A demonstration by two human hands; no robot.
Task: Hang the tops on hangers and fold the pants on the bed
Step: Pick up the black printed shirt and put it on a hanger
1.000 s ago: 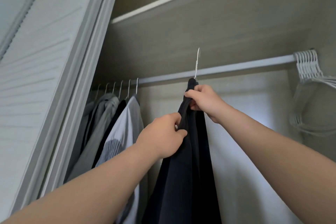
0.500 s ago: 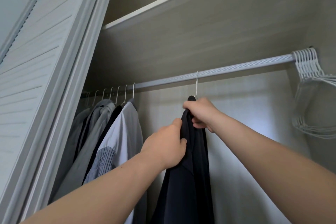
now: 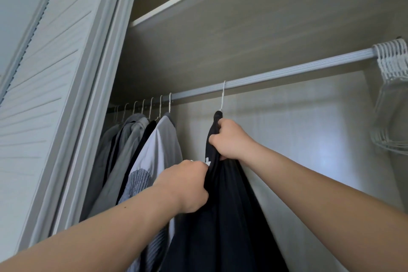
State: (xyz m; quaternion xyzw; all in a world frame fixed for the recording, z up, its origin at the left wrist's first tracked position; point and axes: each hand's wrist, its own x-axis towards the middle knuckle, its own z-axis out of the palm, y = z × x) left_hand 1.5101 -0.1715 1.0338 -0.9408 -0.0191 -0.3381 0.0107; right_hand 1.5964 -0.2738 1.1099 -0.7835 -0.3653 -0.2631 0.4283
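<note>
Dark navy fabric top [image 3: 225,227], bunched in the curled fingers of the left hand [image 3: 187,185], is gripped higher near its collar by the right hand [image 3: 229,141]. Its thin white hanger [image 3: 223,97] hooks over the ribbed grey closet rail [image 3: 287,73], right of the hung grey shirts [image 3: 154,150].

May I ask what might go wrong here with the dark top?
The left hand and right hand grip the dark navy top; a downward tug may pull it off the white hanger. Whether the hook sits fully over the grey ribbed rail is unclear, so it may drop on release.
</note>
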